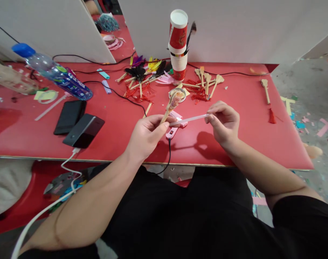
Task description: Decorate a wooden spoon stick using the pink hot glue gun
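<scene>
Your left hand (150, 135) is closed on a wooden stick (164, 117), its head tipped up toward one o'clock with a brownish-pink clump on it. Over at three o'clock, your right hand (225, 120) pinches one end of a translucent rod (190, 118) between thumb and fingers; the other end reaches your left thumb, touching or just beside it, can't tell which. Looks like a lining-up step, rod to stick, and the next move probably calls for a steady left hand and a light, small turn of your right wrist.

Below the rod, a pink corded device (171, 133). Outward now, clocked from between your hands: twelve, a small round dish (185, 95), stacked paper cups (178, 34) beyond. One, paddle-headed sticks (207, 81) with red tassels. Eleven, dark and yellow feathers (138, 73). Ten, a blue-capped bottle (64, 80). Nine, two dark devices (84, 130), overlapping on your red desk (260, 144).
</scene>
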Motion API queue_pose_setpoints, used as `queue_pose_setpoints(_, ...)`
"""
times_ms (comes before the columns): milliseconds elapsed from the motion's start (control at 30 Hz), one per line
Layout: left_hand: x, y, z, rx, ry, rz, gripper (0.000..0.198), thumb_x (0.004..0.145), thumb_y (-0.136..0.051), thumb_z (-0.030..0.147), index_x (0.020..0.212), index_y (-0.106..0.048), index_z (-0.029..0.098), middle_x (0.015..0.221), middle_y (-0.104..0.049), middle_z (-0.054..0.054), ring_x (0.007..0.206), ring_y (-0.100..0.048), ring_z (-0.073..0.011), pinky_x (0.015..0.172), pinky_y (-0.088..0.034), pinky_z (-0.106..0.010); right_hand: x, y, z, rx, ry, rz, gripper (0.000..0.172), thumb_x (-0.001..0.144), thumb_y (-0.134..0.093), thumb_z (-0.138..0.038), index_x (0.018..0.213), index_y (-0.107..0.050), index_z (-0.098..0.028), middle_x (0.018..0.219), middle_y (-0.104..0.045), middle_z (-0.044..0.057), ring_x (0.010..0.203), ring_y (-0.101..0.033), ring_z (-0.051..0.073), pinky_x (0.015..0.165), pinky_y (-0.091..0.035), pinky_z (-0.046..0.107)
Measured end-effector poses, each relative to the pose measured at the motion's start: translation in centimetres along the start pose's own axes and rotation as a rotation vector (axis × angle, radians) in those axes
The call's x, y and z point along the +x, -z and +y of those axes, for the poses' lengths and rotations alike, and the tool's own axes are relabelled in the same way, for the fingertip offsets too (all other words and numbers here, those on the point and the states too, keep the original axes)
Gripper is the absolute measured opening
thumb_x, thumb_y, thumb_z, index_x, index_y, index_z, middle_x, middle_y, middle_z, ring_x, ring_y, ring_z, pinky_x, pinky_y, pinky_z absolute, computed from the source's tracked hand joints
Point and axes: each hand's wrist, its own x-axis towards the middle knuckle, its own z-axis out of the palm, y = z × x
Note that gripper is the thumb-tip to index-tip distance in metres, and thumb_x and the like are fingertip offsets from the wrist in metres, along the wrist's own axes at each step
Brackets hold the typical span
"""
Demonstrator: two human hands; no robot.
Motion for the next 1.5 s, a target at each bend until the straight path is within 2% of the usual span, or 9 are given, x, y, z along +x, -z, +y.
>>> queue_pose_setpoints(200,-0.1,-0.3,0.5,0.014,-0.017,0.001,0.011,0.093,-0.084,0.025,0.101,-0.090,0.019,0.087,-0.089,-0.008,0.065,-0.073,-0.0151,0.068,-0.063,-0.029,0.0,0.0,0.1,-0.013,-0.009,0.006,0.022,0.100,-0.095,-0.050,0.101,-0.085,-0.030,0.087,-0.069,0.001,0.069,-0.061,0.014,0.062,-0.050,0.032)
queue_pose_setpoints(633,-0.1,0.0,-0.1,0.066,0.017,0.065,0.016,0.093,-0.083,0.028,0.103,-0.091,0.020,0.090,-0.091,-0.009,0.089,-0.083,-0.0227,0.074,-0.064,-0.031,0.1,-0.1,-0.4,-0.045,-0.017,0.023,0.028,0.097,-0.095,-0.056,0.096,-0.085,-0.030,0.082,-0.068,0.001,0.069,-0.061,0.015,0.063,-0.049,0.034)
queue_pose_setpoints(1133,-0.1,-0.1,-0.2,-0.012,0.022,0.017,0.020,0.095,-0.088,0.035,0.106,-0.091,0.019,0.099,-0.093,-0.011,0.075,-0.081,-0.0188,0.075,-0.066,-0.033,0.1,0.1,-0.1,-0.069,-0.028,0.035,0.036,0.095,-0.095,-0.062,0.094,-0.083,-0.029,0.083,-0.067,0.001,0.069,-0.060,0.016,0.063,-0.050,0.034)
queue_pose_setpoints(1233,0.1,-0.1,-0.3,-0.021,0.025,0.024,0.019,0.095,-0.087,0.034,0.106,-0.091,0.018,0.097,-0.092,-0.012,0.072,-0.079,-0.0174,0.077,-0.066,-0.033,0.1,0.0,-0.3,-0.064,-0.019,0.038,0.034,0.095,-0.096,-0.061,0.094,-0.083,-0.029,0.083,-0.067,0.001,0.070,-0.060,0.016,0.064,-0.051,0.035)
queue_pose_setpoints(1500,0.0,0.0,-0.9,-0.019,0.040,0.068,0.016,0.095,-0.085,0.034,0.102,-0.090,0.019,0.087,-0.089,-0.010,0.078,-0.081,-0.0205,0.079,-0.065,-0.035,0.0,-0.2,-0.8,-0.097,-0.005,0.035,0.030,0.097,-0.094,-0.060,0.094,-0.085,-0.031,0.083,-0.069,0.002,0.073,-0.062,0.018,0.063,-0.050,0.036)
